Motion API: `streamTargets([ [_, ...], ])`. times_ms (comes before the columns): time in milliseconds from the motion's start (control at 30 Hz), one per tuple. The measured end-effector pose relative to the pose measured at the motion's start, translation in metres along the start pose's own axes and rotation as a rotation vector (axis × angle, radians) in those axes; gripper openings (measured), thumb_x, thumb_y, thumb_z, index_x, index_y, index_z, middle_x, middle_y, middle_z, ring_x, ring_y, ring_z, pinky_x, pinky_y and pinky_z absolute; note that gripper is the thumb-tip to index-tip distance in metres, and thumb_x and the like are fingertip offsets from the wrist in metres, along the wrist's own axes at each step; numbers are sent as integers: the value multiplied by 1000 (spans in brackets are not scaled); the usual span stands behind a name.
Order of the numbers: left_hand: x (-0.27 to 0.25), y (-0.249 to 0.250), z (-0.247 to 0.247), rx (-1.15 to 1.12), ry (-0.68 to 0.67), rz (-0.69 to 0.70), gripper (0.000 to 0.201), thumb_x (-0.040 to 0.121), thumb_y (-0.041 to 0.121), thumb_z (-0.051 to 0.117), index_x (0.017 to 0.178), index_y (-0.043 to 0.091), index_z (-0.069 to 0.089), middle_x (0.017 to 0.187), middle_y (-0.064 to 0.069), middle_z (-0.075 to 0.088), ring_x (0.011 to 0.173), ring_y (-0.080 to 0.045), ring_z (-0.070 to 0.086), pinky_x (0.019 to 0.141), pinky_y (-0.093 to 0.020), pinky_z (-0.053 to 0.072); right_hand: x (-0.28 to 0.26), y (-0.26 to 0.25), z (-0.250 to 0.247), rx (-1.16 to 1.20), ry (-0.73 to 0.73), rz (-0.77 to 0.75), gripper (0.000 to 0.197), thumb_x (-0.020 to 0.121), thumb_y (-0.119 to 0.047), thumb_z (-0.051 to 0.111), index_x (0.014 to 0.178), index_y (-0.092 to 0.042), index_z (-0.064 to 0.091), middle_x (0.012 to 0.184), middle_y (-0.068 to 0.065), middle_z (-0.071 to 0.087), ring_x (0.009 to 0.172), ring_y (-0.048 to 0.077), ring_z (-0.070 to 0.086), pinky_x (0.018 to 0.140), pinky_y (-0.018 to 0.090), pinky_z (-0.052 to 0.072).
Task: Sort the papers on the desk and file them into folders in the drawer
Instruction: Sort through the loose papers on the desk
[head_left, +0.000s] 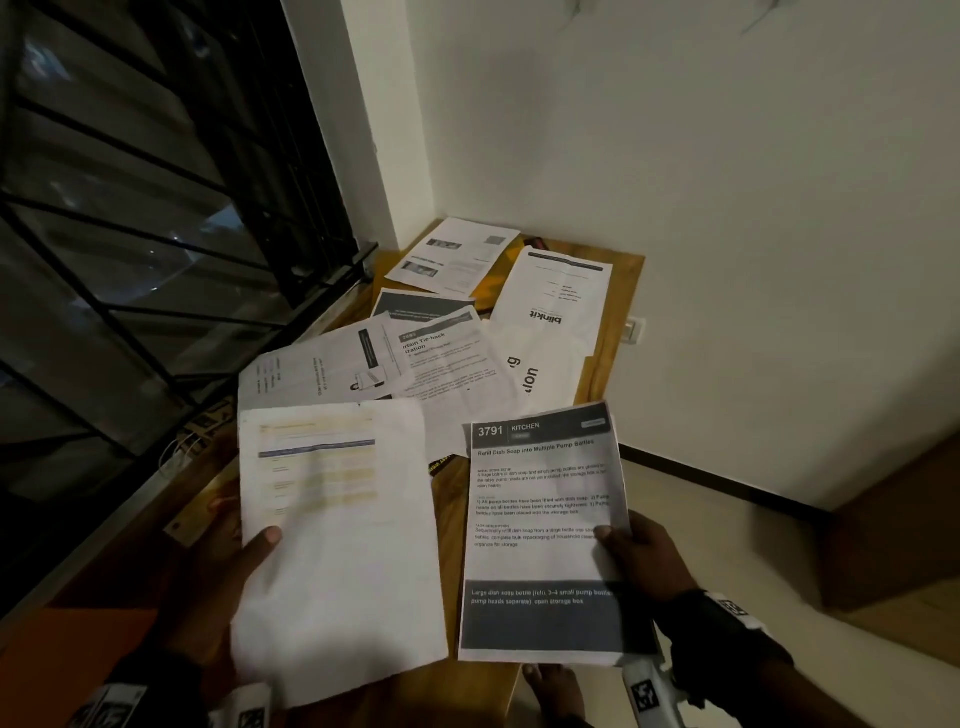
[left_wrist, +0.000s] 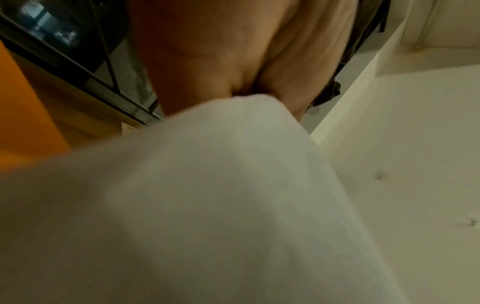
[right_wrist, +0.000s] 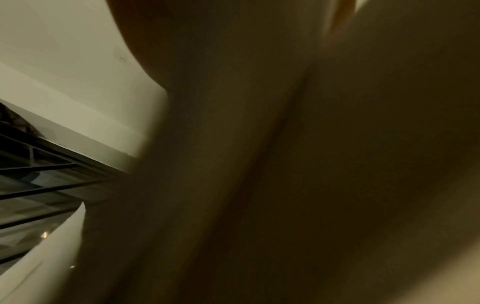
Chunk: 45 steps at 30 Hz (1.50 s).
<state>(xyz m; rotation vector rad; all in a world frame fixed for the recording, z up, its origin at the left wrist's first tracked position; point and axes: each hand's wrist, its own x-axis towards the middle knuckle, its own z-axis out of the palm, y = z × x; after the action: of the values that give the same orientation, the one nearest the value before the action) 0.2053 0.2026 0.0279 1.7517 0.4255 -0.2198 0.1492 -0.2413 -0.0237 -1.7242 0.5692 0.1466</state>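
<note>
The left hand (head_left: 244, 551) grips a white sheet (head_left: 337, 545) by its left edge, thumb on top, while the right hand (head_left: 639, 561) pinches a printed page (head_left: 540, 519) headed "Kitchen". Both are held above the near end of the table (head_left: 618, 312); more papers (head_left: 447, 353) lie scattered farther back.
</note>
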Motion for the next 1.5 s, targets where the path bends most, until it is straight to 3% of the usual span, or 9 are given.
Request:
streamTargets([
  [133,-27,11,42,-40,-41,117,22,98,9,51,107,27,61,93,7,73,86,-11,69,65,-25,54,-1,-10,9,35,-49,-16,11,97,-13,59,99,-17,69,100,5,77,91,25,73,90,49,57],
  [267,-19,10,81,-6,-142,203,39,94,12,61,132,18,57,124,-3,68,116,-23,64,99,-47,51,-3,-22,25,75,-131,-50,11,97,-16,59,103,-15,68,101,6,77,93,27,74,90,51,56],
  [433,4,6,108,90,-152,280,37,97,-1,52,132,11,54,118,1,62,111,-14,61,88,-17,49,6,-33,35,86,-171,-82,13,97,-17,60,106,-10,67,99,9,77,90,32,73,88,56,57],
  [633,15,-7,118,-75,-125,113,30,100,17,52,128,24,61,120,-1,70,112,-23,66,98,-49,51,12,-42,45,149,-192,-108,23,101,-25,56,113,-7,66,111,18,73,96,32,70,94,54,54],
  [800,8,-6,127,-162,-114,105,28,102,5,45,117,18,65,118,-6,71,112,-28,66,92,-41,53,3,-56,62,70,-314,-208,39,99,-43,52,134,-26,55,130,-6,63,121,14,59,108,41,46],
  [967,-6,16,114,-257,21,275,24,100,12,51,122,16,59,117,-7,71,108,-29,67,83,-42,54,5,-88,74,50,-273,-305,33,90,-29,69,121,-35,60,120,-14,69,113,10,64,104,44,50],
  [1133,-35,41,102,-368,-18,417,41,95,10,55,135,21,53,123,1,69,110,-16,67,82,-32,58,-1,-118,80,155,-328,-405,33,91,-26,69,121,-37,61,118,-19,68,110,-2,63,96,22,51],
  [1300,-31,27,100,-384,-38,387,39,94,5,55,127,24,59,121,4,70,110,-14,67,77,-22,59,4,-115,82,124,-431,-337,39,81,-40,78,118,-36,66,123,-10,70,114,11,65,103,38,51],
  [1500,-29,21,107,-384,-67,366,37,97,0,48,121,27,59,113,14,72,101,-2,69,76,-17,58,3,-110,79,98,-451,-331,31,83,-45,72,112,-35,69,115,-13,73,106,6,68,96,30,54],
])
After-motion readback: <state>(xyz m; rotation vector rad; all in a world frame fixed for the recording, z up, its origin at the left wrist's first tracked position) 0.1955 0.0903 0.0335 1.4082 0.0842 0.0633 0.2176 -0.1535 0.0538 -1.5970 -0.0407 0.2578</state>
